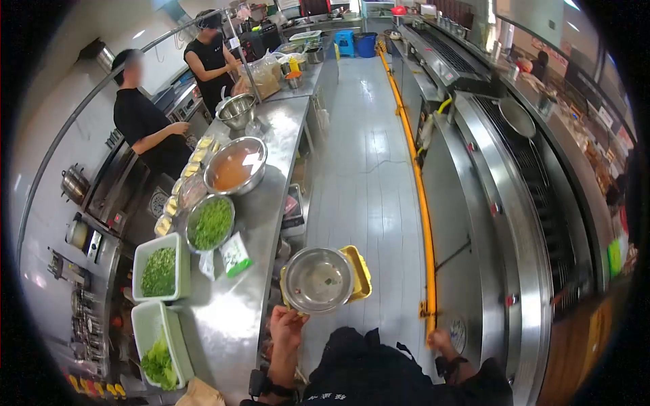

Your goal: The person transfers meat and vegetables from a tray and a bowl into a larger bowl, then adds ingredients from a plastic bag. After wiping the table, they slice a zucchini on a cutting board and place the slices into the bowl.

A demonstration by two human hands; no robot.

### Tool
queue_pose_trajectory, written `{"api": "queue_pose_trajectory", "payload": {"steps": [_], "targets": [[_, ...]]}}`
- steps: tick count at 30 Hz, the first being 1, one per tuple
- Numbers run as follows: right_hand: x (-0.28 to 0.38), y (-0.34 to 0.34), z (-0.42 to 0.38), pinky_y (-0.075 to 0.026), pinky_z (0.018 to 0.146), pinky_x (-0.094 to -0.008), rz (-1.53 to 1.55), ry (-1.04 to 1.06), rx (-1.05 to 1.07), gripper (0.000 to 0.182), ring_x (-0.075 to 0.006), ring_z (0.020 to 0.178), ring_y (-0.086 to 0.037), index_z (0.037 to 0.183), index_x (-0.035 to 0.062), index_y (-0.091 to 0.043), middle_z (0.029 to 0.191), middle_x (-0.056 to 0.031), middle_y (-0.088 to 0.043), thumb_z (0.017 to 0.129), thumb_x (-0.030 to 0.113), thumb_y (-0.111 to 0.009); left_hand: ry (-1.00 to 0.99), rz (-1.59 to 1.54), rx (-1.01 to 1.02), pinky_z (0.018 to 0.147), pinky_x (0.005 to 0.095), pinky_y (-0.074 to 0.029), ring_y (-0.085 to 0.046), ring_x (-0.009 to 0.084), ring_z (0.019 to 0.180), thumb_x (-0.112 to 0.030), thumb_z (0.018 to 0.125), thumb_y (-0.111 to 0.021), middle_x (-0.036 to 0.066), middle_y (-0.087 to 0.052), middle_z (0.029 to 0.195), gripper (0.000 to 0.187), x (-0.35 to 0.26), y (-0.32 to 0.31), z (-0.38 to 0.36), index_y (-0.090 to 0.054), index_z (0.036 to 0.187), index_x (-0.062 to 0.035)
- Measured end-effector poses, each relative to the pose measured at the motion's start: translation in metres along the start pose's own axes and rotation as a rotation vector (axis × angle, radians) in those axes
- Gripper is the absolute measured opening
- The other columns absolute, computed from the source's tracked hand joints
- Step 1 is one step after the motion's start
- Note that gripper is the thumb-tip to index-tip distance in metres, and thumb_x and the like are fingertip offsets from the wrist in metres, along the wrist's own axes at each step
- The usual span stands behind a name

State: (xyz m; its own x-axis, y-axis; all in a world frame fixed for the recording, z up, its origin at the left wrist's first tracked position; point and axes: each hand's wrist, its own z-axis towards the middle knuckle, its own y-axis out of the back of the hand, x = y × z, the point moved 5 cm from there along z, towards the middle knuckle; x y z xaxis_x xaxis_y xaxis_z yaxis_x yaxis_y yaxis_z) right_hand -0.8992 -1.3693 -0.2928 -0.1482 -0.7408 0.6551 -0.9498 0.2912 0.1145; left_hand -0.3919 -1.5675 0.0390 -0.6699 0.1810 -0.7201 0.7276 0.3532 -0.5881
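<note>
My left hand [288, 328] grips the near rim of a steel bowl [318, 279], its fingers closed on the edge. The bowl is wide and shiny, with a few small green scraps inside. A yellow plastic container [360, 274] shows behind and below it, mostly hidden by the bowl. My right hand [443, 342] is low by my side, fingers curled in, with nothing visible in it. In this view it overlaps the area beside the yellow pipe [414, 169] that runs along the cooking line.
On the steel counter [230, 321] at left stand chopped greens in a bowl [210, 223] and a tub [159, 271], lettuce in another tub [162, 345], and a bowl of orange liquid [233, 169]. Two people [139, 115] work behind it. Grills [528, 183] line the right; an aisle [359, 162] runs between.
</note>
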Motion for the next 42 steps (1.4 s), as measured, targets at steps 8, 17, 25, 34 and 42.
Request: {"api": "queue_pose_trajectory", "payload": {"steps": [8,17,25,34,42], "targets": [[0.390,-0.029,0.186,-0.048,0.044,-0.0323,0.020,0.356,-0.225,0.008,-0.0189,0.053,-0.060,0.086,-0.0018,-0.061,0.067,-0.0095,-0.059,0.085,0.004,-0.055,-0.026,-0.015,-0.080,0.063,0.0433,-0.057,-0.062,0.0226,0.071,0.008,0.082,-0.051,0.010,-0.059,0.077,0.016,-0.011,-0.103,0.251,-0.047,0.081,-0.0075],[0.333,-0.046,0.282,-0.050,0.048,-0.0359,0.144,-0.085,-0.024,0.011,-0.0223,0.054,-0.059,0.072,0.0039,-0.060,0.059,-0.0085,-0.055,0.081,0.010,-0.057,0.044,-0.031,0.117,0.072,0.0462,-0.056,-0.061,0.0229,0.072,0.007,0.083,-0.052,0.008,-0.059,0.080,0.016,-0.041,-0.319,0.576,-0.047,0.082,-0.0079],[0.536,-0.052,0.484,-0.046,0.044,-0.0361,-0.088,-0.239,-0.125,0.012,-0.0209,0.051,-0.057,0.074,0.0017,-0.060,0.059,-0.0076,-0.056,0.081,0.010,-0.055,0.065,-0.040,0.146,0.077,0.0484,-0.054,-0.061,0.0242,0.079,0.006,0.081,-0.047,0.008,-0.059,0.083,0.015,0.000,-0.492,0.834,-0.047,0.083,-0.0094],[1.117,-0.065,0.786,-0.050,0.049,-0.0310,-0.203,0.414,-0.313,0.015,-0.0174,0.055,-0.060,0.079,-0.0001,-0.064,0.060,-0.0065,-0.059,0.082,0.014,-0.058,0.008,-0.080,0.088,0.077,0.0477,-0.052,-0.059,0.0273,0.080,0.003,0.079,-0.053,0.009,-0.058,0.084,0.013,0.007,-0.641,1.057,-0.048,0.081,-0.0090],[1.297,-0.077,1.024,-0.048,0.055,-0.0349,-0.338,0.518,-0.209,0.018,-0.0191,0.063,-0.062,0.088,-0.0012,-0.065,0.070,-0.0106,-0.065,0.083,0.012,-0.054,0.050,-0.070,0.194,0.074,0.0495,-0.053,-0.062,0.0286,0.083,0.003,0.080,-0.054,0.011,-0.060,0.086,0.012,0.025,-0.788,1.346,-0.049,0.083,-0.0080]]}}
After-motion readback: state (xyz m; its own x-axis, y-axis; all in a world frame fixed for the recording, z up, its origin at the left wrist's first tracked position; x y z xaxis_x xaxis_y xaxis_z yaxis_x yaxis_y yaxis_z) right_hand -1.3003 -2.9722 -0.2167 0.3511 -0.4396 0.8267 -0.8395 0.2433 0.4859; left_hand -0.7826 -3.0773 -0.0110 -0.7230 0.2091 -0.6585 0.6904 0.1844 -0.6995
